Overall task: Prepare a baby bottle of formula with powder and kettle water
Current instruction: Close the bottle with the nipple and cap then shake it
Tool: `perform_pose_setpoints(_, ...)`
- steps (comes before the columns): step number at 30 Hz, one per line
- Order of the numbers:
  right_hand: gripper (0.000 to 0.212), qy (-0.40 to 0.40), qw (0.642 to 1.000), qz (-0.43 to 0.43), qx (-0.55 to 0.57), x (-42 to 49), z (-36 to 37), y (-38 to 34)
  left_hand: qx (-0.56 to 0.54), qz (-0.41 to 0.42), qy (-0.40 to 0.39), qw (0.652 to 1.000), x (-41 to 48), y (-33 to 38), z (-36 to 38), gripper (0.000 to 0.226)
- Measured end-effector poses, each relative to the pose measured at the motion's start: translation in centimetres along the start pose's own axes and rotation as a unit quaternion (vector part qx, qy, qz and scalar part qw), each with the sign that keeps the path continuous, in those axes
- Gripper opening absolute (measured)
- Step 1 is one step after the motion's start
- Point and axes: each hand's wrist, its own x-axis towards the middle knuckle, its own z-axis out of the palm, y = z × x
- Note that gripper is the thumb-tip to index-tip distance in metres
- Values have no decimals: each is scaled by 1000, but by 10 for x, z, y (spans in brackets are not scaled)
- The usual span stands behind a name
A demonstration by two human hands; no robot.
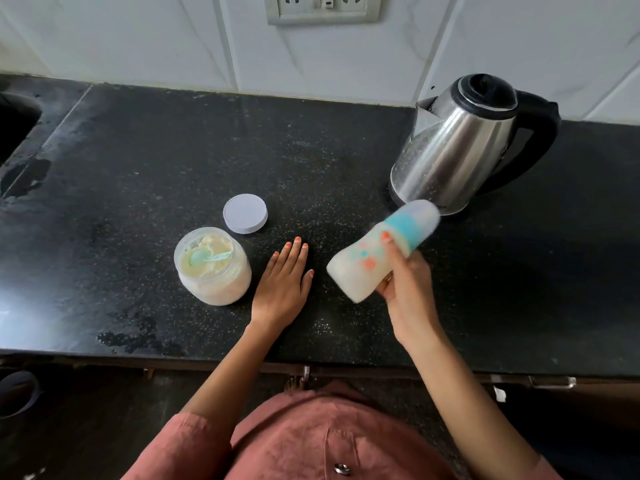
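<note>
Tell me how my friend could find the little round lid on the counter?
Start at the black counter, left of the shiny steel kettle. Near the middle stands an open powder jar with a green scoop inside. Just beyond it, a bit to the right, lies the lid: a flat, plain, pale disc, lower and barer than anything around it.

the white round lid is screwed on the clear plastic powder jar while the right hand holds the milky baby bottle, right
Not quite: the head view shows the white round lid lying off on the black counter beside the open clear plastic powder jar. The right hand does hold the milky baby bottle.
</note>
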Motion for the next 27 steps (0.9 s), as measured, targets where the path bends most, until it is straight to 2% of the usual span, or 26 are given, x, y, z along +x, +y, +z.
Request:
perform_pose_setpoints(2, 37, -58, 991, 5, -117, -11, -3, 7, 0, -2, -10, 1000, 1, -1, 0, 55)
perform_pose_setpoints(4, 38, -59, 989, -6, -138, -10, -6, 6, -2, -8, -11, 1000, 1, 0, 0, 53)
perform_pose_setpoints(6, 32, -4, 1000, -3, -25, -2, -7, 0, 0, -7, -3, 1000, 1, 1, -1, 53)
perform_pose_setpoints(8, 23, 52, 994, -7, 95, 8, -6, -4, 0, -6, 1, 1000, 0, 2, -1, 53)
perform_pose_setpoints(9, 24, 56, 993, -11, 105, 10, -7, -3, 0, -6, 0, 1000, 0, 2, -1, 53)
perform_pose_setpoints(10, 27, 42, 996, -13, 77, 9, -7, -2, 1, -7, -1, 1000, 0, 2, -1, 53)
perform_pose_setpoints(13, 26, -51, 992, -11, -116, -1, -9, 1, 1, -10, -7, 1000, 1, 1, -1, 53)
perform_pose_setpoints(15, 28, -60, 988, -21, -144, -1, -12, -4, -2, -9, -10, 1000, 1, 1, -1, 53)
perform_pose_setpoints(19, 41, 45, 996, -36, 72, 17, -15, -15, -1, -4, -3, 1000, 0, 2, -2, 52)
perform_pose_setpoints(20, 45, 58, 994, -42, 85, 18, -15, -13, 2, -3, -2, 1000, -1, 1, -2, 52)
perform_pose_setpoints(22, 51, 32, 999, -41, 10, 14, -13, -8, 4, -2, 2, 1000, 0, 1, -1, 52)
perform_pose_setpoints(25, 37, -82, 980, -39, -179, 0, -13, -4, -2, -6, -6, 1000, 1, 0, -1, 52)
perform_pose_setpoints(27, 33, -82, 986, -44, -140, 1, -13, -9, 0, -5, -6, 1000, 1, 1, -1, 53)
